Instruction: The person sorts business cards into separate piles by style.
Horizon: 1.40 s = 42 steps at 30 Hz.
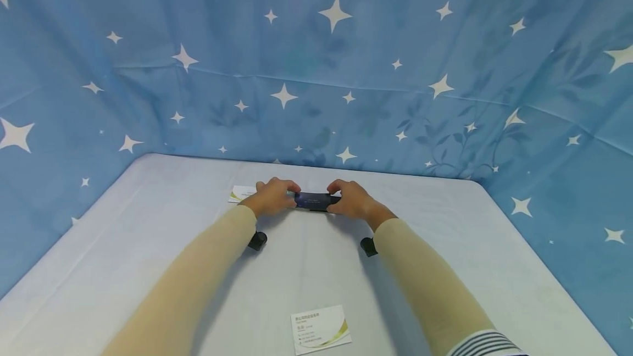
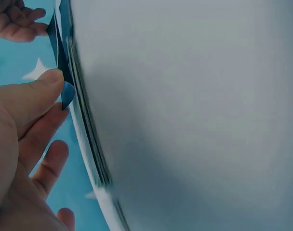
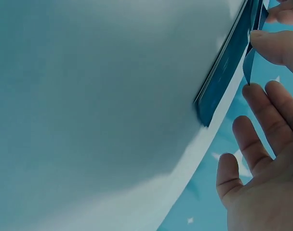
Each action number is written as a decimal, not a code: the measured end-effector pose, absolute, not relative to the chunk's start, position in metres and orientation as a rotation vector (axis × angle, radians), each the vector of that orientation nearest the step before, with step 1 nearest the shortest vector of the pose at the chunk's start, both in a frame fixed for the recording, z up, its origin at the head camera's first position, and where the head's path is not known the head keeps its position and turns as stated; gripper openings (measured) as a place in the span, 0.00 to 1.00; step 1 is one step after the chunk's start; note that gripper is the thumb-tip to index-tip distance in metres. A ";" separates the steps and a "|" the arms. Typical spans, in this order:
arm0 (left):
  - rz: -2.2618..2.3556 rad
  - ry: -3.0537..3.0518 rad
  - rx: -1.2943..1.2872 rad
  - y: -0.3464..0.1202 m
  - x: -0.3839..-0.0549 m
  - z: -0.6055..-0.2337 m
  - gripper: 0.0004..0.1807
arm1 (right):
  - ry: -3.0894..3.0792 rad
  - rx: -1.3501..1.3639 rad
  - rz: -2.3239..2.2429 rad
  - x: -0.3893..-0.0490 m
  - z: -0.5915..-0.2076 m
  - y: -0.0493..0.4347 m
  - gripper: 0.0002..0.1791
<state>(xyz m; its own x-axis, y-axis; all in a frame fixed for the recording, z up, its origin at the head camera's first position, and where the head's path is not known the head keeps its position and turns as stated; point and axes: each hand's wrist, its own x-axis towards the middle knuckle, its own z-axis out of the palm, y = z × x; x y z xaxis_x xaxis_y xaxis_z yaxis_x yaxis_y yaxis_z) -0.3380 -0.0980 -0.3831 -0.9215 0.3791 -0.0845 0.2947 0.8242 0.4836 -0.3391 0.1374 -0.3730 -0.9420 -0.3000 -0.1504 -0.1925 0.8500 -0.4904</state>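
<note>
A thin dark blue printed card (image 1: 312,201) is stretched between both hands near the far edge of the table. My left hand (image 1: 272,195) pinches its left end between thumb and finger; the other fingers are spread in the left wrist view. Its right end is pinched by my right hand (image 1: 350,200) the same way. The card (image 3: 249,67) looks bent in the right wrist view. Close to it on the table lies a flat stack (image 2: 88,115) of several thin pieces, with a dark blue top (image 3: 223,77) in the right wrist view.
A white business card (image 1: 242,193) lies partly behind the left hand. Another white business card (image 1: 321,329), with a gold curve, lies near the front. The white table (image 1: 445,224) ends at a blue star-patterned curtain (image 1: 316,59). Black wrist devices (image 1: 257,241) hang below both forearms.
</note>
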 end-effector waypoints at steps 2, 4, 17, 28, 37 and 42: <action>0.718 2.839 0.522 -0.091 -0.337 -0.385 0.23 | 2.814 -0.373 -0.698 -0.338 -0.374 0.143 0.29; 0.733 2.844 0.514 -0.085 -0.336 -0.386 0.23 | 2.824 -0.362 -0.682 -0.338 -0.374 0.149 0.29; 0.677 2.866 0.521 -0.059 -0.333 -0.386 0.25 | 2.838 -0.311 -0.637 -0.337 -0.377 0.171 0.29; 0.562 2.888 0.544 -0.052 -0.331 -0.384 0.26 | 2.833 -0.313 -0.673 -0.335 -0.380 0.174 0.28; 0.560 2.882 0.533 -0.048 -0.330 -0.383 0.28 | 2.824 -0.302 -0.658 -0.335 -0.384 0.177 0.31; 0.544 2.873 0.534 -0.048 -0.331 -0.384 0.27 | 2.820 -0.307 -0.637 -0.335 -0.384 0.176 0.31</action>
<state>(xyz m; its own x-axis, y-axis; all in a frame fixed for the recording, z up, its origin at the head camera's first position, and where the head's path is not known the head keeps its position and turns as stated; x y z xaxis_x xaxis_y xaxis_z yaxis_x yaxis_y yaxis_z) -0.3314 -0.0484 -0.3836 -0.9218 0.3753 -0.0972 0.3138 0.8695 0.3814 -0.3347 0.1764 -0.3842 -0.9506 -0.2531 -0.1798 -0.1512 0.8832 -0.4439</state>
